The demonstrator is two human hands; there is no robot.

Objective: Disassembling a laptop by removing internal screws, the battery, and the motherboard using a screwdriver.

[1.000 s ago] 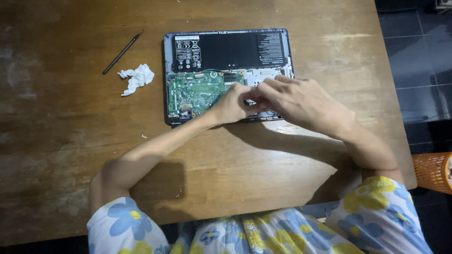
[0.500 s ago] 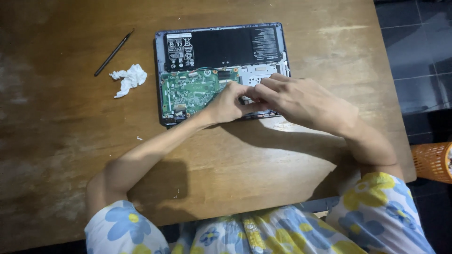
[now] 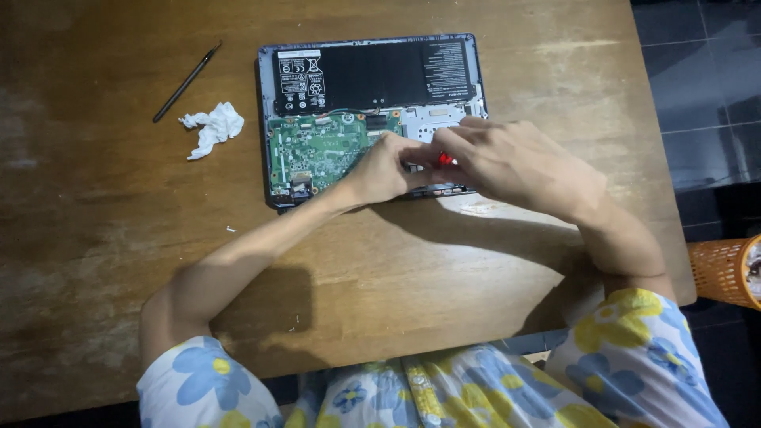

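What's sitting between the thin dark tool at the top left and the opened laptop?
In the head view, only a crumpled white tissue lies on the wooden table between the thin dark tool and the opened laptop; the rest is bare wood.

A domestic room used as an improvised repair spot. A worn, scuffed wooden counter (image 3: 103,261) stands on dark floor tiles (image 3: 697,95); an orange woven basket (image 3: 721,273) sits on the floor beyond the right hand (image 3: 515,162). The person wears a floral house garment (image 3: 444,392), not workwear.
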